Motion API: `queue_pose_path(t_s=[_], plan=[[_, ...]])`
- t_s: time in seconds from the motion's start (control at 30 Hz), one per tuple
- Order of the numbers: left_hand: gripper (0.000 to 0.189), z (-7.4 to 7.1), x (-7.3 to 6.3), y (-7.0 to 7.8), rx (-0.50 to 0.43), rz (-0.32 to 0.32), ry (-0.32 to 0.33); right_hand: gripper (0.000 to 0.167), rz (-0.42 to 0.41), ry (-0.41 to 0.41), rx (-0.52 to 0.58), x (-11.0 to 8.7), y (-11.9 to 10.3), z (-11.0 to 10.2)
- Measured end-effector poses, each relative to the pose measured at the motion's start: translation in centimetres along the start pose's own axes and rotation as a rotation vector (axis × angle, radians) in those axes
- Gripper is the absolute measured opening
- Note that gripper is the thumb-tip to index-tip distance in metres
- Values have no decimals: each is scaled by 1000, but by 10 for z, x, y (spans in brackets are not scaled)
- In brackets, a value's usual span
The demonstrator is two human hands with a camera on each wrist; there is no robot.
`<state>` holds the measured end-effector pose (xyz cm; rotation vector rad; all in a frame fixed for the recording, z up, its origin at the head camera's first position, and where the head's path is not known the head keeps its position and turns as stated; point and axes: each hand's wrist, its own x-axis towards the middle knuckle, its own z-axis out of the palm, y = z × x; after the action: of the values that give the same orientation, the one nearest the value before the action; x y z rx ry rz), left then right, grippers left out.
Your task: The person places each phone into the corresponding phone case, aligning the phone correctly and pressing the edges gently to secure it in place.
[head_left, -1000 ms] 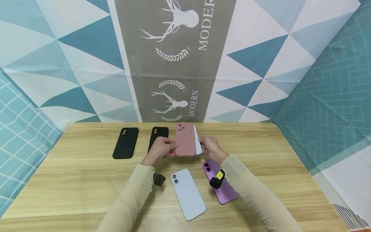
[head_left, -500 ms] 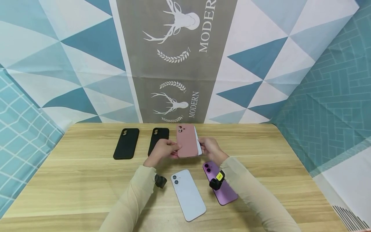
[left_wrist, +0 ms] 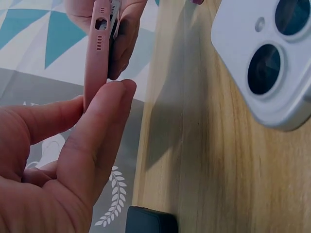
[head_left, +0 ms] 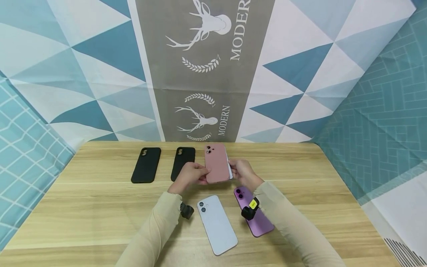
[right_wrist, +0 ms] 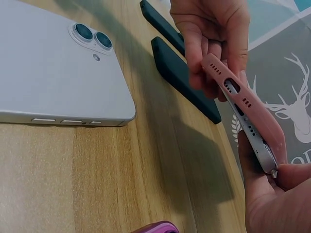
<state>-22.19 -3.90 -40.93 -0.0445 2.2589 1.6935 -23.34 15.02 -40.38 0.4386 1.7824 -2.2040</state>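
Note:
A pink phone case [head_left: 217, 163] is held up near the back of the table, partly fitted over a white phone [right_wrist: 252, 133]. My left hand [head_left: 191, 173] pinches the case's left edge between thumb and fingers. On the other side, my right hand [head_left: 242, 171] grips the right edge of the phone, which sticks out past the case there. In the right wrist view the phone's lower end sits askew in the case, with a gap widening toward the right hand. The case's camera opening shows at its upper left.
Two black phone cases [head_left: 146, 165] [head_left: 182, 163] lie at the back left, one close to the left hand. Nearer the front lie a white phone [head_left: 217, 225] and a purple phone [head_left: 260, 222], the latter partly under the right wrist. A patterned cloth [head_left: 200, 81] hangs behind the wooden table [head_left: 83, 215].
The case has shifted slightly right over the phone, so a narrower white strip shows at its right edge. My left hand has moved a little right with it; the right hand hardly moved.

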Motion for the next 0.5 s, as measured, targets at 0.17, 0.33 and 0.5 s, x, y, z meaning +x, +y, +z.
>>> queue_pose_path(t_s=[0.17,0.33,0.5], plan=[[22,2,0,1,-33,-4,-3,21,-4,-5,-3,-1,1,1],[22,2,-1,0,-42,-7,3,15,10,-8,16,0,1,0],[23,2,1,-3,-43,9,5,16,31,-25,36,2,1,1]])
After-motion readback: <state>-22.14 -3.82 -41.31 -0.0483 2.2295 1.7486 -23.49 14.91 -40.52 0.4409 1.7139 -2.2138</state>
